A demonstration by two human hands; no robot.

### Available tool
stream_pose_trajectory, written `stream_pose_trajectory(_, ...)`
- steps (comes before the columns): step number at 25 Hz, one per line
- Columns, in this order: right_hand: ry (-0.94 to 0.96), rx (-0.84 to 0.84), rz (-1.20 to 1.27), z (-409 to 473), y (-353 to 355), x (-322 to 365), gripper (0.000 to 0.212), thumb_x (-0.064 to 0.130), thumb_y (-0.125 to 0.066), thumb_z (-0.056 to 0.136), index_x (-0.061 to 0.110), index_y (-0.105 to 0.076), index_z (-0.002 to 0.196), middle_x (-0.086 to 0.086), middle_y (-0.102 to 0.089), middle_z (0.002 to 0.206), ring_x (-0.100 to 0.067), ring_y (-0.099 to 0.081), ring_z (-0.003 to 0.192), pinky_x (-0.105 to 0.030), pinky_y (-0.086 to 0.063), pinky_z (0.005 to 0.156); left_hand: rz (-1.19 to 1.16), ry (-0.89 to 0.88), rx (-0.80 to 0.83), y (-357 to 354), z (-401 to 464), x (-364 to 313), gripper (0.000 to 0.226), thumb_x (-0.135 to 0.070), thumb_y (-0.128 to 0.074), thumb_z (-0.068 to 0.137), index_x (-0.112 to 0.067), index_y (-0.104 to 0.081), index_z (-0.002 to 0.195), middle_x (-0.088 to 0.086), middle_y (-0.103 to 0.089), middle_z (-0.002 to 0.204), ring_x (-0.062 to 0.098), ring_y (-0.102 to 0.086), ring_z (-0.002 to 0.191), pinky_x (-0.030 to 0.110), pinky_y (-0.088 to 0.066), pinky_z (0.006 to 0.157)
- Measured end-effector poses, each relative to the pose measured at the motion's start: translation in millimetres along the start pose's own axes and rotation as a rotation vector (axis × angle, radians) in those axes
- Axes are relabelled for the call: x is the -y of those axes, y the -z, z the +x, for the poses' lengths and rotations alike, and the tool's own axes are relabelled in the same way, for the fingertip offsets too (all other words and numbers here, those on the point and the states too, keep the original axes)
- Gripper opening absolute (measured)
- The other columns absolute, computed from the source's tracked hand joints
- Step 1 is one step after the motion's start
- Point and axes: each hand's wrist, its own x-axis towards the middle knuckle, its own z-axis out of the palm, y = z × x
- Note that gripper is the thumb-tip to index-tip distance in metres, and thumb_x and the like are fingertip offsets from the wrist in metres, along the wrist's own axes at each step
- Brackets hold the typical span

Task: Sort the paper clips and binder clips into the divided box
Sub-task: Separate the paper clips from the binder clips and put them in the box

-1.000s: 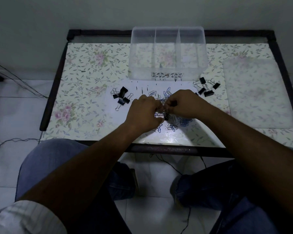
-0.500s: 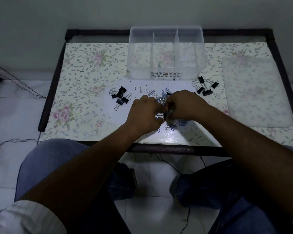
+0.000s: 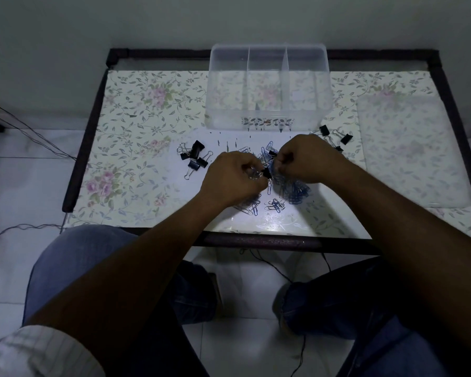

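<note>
Both hands [image 3: 269, 170] pinch tangled paper clips [image 3: 291, 190] (left also grips a half-hidden binder clip [image 3: 267, 173]).

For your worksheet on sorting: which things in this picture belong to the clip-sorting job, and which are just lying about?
Belong to the job:
blue paper clips
black binder clips
divided box

Lying about:
clear lid
floor cables

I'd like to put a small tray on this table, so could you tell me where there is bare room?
Free patches: the far-left corner of the table, left of the divided box, and the near-left stretch below the left binder clips. Crowded: the middle, where both hands work the paper clips, and the right binder clips beside the clear lid.
</note>
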Motion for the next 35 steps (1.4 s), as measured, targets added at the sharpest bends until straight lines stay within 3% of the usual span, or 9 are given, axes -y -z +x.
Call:
stream_pose_trajectory(3,-0.111,-0.177,0.067,4,16,-16,0.011,0.025,-0.071,0.083,0.028,-0.081,0.085,0.008,-0.076,0.083,-0.015,-0.07,0.082,-0.029,-0.056,0.077,-0.461,0.215,-0.057,17,10,-6,0.016,-0.027,-0.082,0.081,-0.016,-0.079,0.092,0.003,-0.079,0.089,0.017,-0.074,0.081,0.028,-0.058,0.078)
stream_pose_trajectory(7,-0.117,-0.318,0.069,8,13,-29,0.019,0.023,-0.069,0.086,0.027,-0.08,0.101,0.001,-0.078,0.101,-0.021,-0.071,0.095,-0.033,-0.055,0.085,-0.777,0.412,-0.219,40,24,-4,0.009,-0.02,-0.074,0.089,-0.012,-0.076,0.092,0.004,-0.074,0.077,0.016,-0.068,0.069,0.028,-0.051,0.064)
stream_pose_trajectory(10,0.075,-0.19,0.019,15,-1,-23,0.031,0.015,-0.069,0.089,0.025,-0.076,0.118,-0.008,-0.07,0.116,-0.03,-0.065,0.108,-0.039,-0.053,0.09,-0.401,0.372,-0.332,49,30,13,0.017,-0.035,-0.075,0.081,-0.021,-0.076,0.091,-0.003,-0.076,0.075,0.014,-0.071,0.07,0.027,-0.053,0.068)
stream_pose_trajectory(13,0.157,-0.067,-0.058,20,-10,-17,0.051,0.005,-0.069,0.084,0.031,-0.071,0.128,-0.009,-0.061,0.121,-0.033,-0.058,0.111,-0.043,-0.054,0.085,0.131,0.261,-0.385,50,24,30,0.031,-0.047,-0.068,0.078,-0.027,-0.075,0.1,-0.008,-0.073,0.084,0.02,-0.068,0.094,0.035,-0.054,0.085)
stream_pose_trajectory(16,0.155,-0.062,-0.114,20,-13,-19,0.046,0.01,-0.071,0.084,0.034,-0.071,0.123,-0.006,-0.058,0.118,-0.033,-0.057,0.109,-0.043,-0.054,0.082,0.312,0.266,-0.355,48,23,35,0.044,-0.051,-0.068,0.081,-0.026,-0.072,0.116,-0.001,-0.073,0.106,0.029,-0.056,0.117,0.043,-0.047,0.095)
stream_pose_trajectory(21,0.125,-0.074,-0.037,21,-8,-18,0.026,0.02,-0.083,0.077,0.033,-0.07,0.095,-0.003,-0.06,0.11,-0.026,-0.06,0.104,-0.037,-0.052,0.079,0.335,0.167,-0.343,41,22,28,0.049,-0.051,-0.069,0.084,-0.025,-0.069,0.126,0.001,-0.072,0.117,0.03,-0.054,0.122,0.044,-0.044,0.097)
stream_pose_trajectory(27,0.091,-0.074,0.079,17,-3,-20,0.027,0.02,-0.093,0.07,0.032,-0.071,0.081,0.017,-0.064,0.076,0.002,-0.056,0.067,-0.024,-0.04,0.06,0.208,0.068,-0.317,33,21,26,0.038,-0.045,-0.073,0.085,-0.026,-0.072,0.118,-0.005,-0.075,0.108,0.024,-0.059,0.113,0.039,-0.047,0.096)
stream_pose_trajectory(31,0.135,-0.129,0.091,10,5,-18,0.025,0.018,-0.09,0.073,0.033,-0.072,0.08,0.02,-0.064,0.071,-0.014,-0.068,0.069,-0.03,-0.055,0.069,0.111,0.064,-0.316,30,22,28,0.032,-0.046,-0.073,0.083,-0.028,-0.074,0.11,-0.008,-0.074,0.095,0.018,-0.066,0.096,0.038,-0.054,0.089)
stream_pose_trajectory(35,0.22,-0.228,0.049,9,5,-20,0.015,0.016,-0.077,0.088,0.022,-0.078,0.102,0.004,-0.072,0.092,-0.014,-0.063,0.075,-0.03,-0.052,0.075,0.064,0.083,-0.367,35,23,26,0.024,-0.035,-0.072,0.088,-0.024,-0.076,0.109,-0.008,-0.074,0.092,0.01,-0.067,0.082,0.03,-0.054,0.085)
